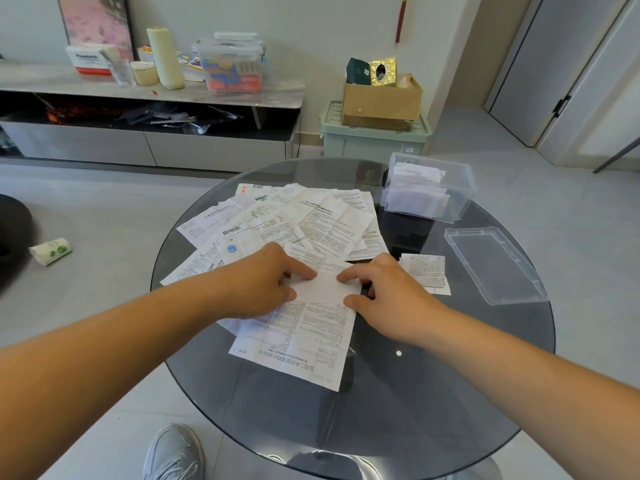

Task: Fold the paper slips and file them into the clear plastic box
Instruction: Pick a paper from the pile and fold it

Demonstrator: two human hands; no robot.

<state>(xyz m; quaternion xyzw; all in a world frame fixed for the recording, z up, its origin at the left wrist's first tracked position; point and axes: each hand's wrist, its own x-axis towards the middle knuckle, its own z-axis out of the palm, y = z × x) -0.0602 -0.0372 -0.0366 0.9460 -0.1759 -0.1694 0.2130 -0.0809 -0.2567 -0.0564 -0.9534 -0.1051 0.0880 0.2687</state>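
Lengthwise, paper slip (304,336) toward viewer, half-folded

Left hand (265,280), right hand (388,289); fingertips pressed down

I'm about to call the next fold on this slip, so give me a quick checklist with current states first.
1. Both hands on the slip: ok, left hand and right hand press its folded top edge.
2. Fold creased flat: cannot tell, fingers cover the crease.
3. Slip clear of the pile: not ok, its far end overlaps loose papers.
4. Box open: ok, the lid lies apart on the table.
5. Room in the box: ok, folded slips fill only part of it.
6. Folded slip by the right hand filed: not ok, it lies on the table.
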